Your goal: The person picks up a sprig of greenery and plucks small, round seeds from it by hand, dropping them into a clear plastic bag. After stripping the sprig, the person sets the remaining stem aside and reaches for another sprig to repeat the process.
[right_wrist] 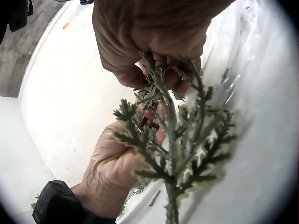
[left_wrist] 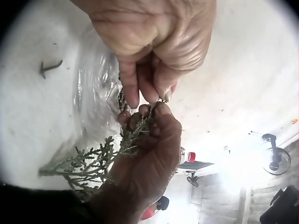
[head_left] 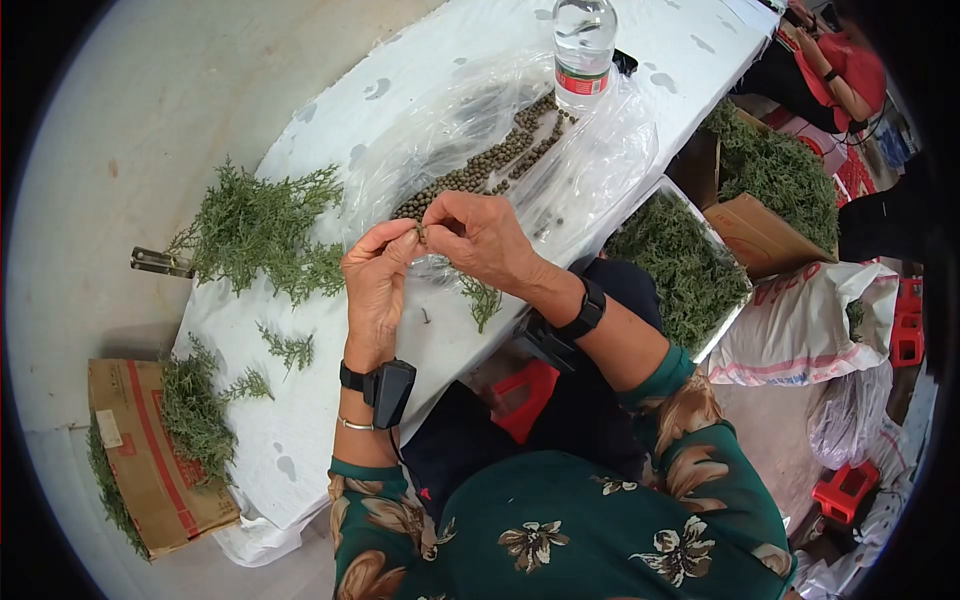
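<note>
In the head view my left hand [head_left: 376, 285] and right hand [head_left: 485, 240] meet fingertip to fingertip over the near edge of the plastic bag. A green sprig [head_left: 481, 303] hangs below my right hand, its stem end free. The left wrist view shows my right hand [left_wrist: 152, 158] gripping the sprig [left_wrist: 86, 173], while the thumb and fingers of my left hand [left_wrist: 159, 37] pinch at its tip. The sprig [right_wrist: 172, 144] fans out beneath my right hand [right_wrist: 149, 37] in the right wrist view. Fingers partly hide the pinched spot. Round brown beads [head_left: 485, 165] lie beyond.
A clear plastic bag [head_left: 600, 150] lies under the beads, with a water bottle [head_left: 583, 50] at its far end. Greenery [head_left: 255, 225] is piled on the left. A cardboard box [head_left: 150, 450] and a white box [head_left: 745, 285] hold more. Another person [head_left: 850, 75] sits far right.
</note>
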Motion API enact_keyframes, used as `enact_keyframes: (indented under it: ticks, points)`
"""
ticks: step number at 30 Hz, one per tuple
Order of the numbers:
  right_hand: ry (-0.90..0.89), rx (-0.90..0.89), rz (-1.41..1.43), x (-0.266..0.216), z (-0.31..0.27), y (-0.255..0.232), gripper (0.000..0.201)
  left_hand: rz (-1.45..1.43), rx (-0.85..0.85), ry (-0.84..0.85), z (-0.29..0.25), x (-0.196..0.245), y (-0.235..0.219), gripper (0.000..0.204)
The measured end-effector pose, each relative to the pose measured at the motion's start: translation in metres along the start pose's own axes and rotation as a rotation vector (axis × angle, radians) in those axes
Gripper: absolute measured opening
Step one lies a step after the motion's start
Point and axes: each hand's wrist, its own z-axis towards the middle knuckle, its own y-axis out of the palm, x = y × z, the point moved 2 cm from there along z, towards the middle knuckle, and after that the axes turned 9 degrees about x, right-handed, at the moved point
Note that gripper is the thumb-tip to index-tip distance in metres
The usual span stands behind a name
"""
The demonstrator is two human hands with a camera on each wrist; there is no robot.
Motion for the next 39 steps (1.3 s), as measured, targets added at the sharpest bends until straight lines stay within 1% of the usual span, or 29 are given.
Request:
enact_keyframes:
  ticks: [7, 11, 20, 23, 35, 38, 39]
  points:
    - [0.005, -0.009, 0.023, 0.003, 0.000, 0.002, 0.007, -0.063, -0.003, -0.038, 0.001, -0.002, -0.002, 0.015]
    - [-0.001, -0.009, 0.004, 0.004, 0.000, 0.002, 0.008, -0.042, 0.004, -0.045, 0.000, -0.003, -0.001, 0.015]
    - [-0.038, 0.002, -0.013, 0.002, -0.002, 0.000, 0.008, 0.025, -0.057, -0.018, 0.000, -0.001, -0.002, 0.015]
    - [-0.023, -0.005, 0.030, 0.001, -0.003, -0.001, 0.007, 0.032, -0.054, -0.024, -0.002, 0.000, 0.001, 0.014]
    - [-0.043, 0.036, -0.021, 0.001, -0.005, 0.000, 0.004, 0.050, -0.022, -0.016, -0.005, -0.002, 0.006, 0.014]
    - [-0.076, 0.056, -0.032, 0.001, -0.005, 0.001, 0.004, 0.016, 0.060, -0.043, -0.006, -0.003, 0.008, 0.014]
    - [-0.093, 0.066, -0.038, 0.001, -0.005, 0.001, 0.003, 0.016, 0.061, -0.043, -0.006, -0.003, 0.008, 0.014]
